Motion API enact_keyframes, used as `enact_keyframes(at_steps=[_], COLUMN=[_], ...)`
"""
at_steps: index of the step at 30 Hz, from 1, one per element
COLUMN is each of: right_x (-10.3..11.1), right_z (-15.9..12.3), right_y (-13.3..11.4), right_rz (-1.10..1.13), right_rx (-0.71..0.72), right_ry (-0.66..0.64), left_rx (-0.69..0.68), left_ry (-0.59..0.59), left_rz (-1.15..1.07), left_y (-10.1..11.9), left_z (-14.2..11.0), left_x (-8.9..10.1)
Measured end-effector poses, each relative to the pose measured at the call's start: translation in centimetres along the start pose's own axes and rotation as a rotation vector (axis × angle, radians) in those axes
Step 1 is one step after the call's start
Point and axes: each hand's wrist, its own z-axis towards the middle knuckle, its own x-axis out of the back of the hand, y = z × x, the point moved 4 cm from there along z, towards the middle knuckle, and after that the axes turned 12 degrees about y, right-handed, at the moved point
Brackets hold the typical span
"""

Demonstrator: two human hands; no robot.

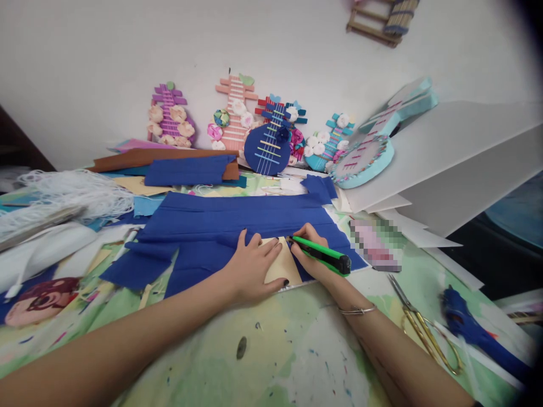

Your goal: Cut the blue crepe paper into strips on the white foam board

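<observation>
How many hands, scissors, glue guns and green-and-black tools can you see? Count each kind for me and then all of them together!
Hands: 2 (left hand and right hand)
Green-and-black tool: 1, held in the right hand
Scissors: 1 pair
Blue glue gun: 1
Total: 5

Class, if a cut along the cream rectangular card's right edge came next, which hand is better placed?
Probably the right hand: it holds the green-and-black plastic cutter by that edge, while the left hand presses the card down.
</observation>
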Motion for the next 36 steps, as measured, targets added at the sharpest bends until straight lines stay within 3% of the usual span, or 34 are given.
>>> enact_keyframes(at_steps=[7, 36], right_x=[-0.14, 0.56], right_z=[0.05, -0.32], right_y=[0.21, -0.38], right_rz=[0.006, 0.0], right_rx=[0.07, 0.016], right_ry=[-0.015, -0.049], left_rx=[-0.006, -0.001], left_ry=[0.015, 0.008], left_rz=[-0.001, -0.006], left_y=[-0.1, 0.03], left_z=[0.01, 0.06], left_x=[-0.18, 0.03])
